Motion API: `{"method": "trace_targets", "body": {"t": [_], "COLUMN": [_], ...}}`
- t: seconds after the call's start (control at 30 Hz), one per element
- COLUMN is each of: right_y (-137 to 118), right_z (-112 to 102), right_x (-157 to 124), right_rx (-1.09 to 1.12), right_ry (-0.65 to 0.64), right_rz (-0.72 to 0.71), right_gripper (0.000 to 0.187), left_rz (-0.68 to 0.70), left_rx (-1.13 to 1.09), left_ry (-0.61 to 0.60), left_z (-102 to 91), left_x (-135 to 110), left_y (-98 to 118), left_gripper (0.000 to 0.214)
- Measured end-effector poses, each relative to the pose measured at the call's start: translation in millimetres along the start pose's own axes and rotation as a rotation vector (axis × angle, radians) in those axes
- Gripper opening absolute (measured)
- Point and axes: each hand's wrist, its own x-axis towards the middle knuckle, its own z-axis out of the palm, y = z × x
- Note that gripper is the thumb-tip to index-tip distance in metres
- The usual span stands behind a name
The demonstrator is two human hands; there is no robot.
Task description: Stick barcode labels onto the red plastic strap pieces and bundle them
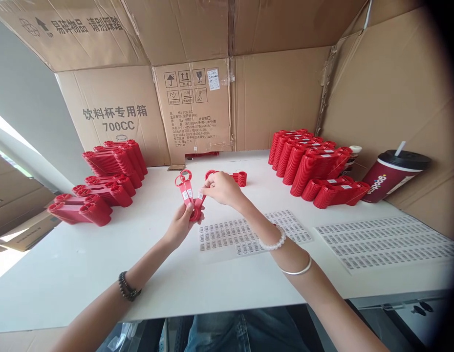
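Note:
My left hand (181, 220) grips a few flat red plastic pieces with ringed ends, fanned apart, by their lower ends. Two of these red pieces (186, 188) point upward and carry small white barcode stickers on their shafts. A third shaft leans right, with a barcode sticker (200, 195) on it. My right hand (221, 188) pinches at the edge of that sticker, fingertips closed against the shaft. Behind my right hand lies a small group of red pieces (242, 179), partly hidden. Under my right forearm is a barcode sticker sheet (219, 237) with some stickers gone from its lower left.
Stacked red pieces stand at the left (117, 161) and right (307, 161). A second sticker sheet (384, 239) lies at the right. A maroon cup with straw (388, 176) and a small bottle (354, 154) stand near it. Cardboard walls (281, 98) enclose the white table (168, 288).

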Motion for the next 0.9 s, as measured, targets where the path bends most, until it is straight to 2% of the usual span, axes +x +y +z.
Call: {"method": "trace_targets", "body": {"t": [0.23,0.63,0.9], "right_y": [2.3,3.7,6.1], "right_z": [-1.2,-0.1,3.7], "right_x": [1.9,2.5,4.9], "right_rx": [0.009,0.004,-0.119], "right_ry": [-0.036,-0.027,0.014], "right_rz": [-0.009,-0.009,-0.016], "right_gripper": [0.012,0.015,0.015], "left_rz": [-0.003,0.003,0.002], "left_rx": [-0.001,-0.007,-0.005], "left_ry": [-0.002,-0.010,-0.004], "left_z": [-0.8,-1.4,-0.9], "left_x": [0.0,1.3,0.6], "left_y": [0.3,-2.4,-1.3], "left_gripper": [0.037,0.038,0.035]}}
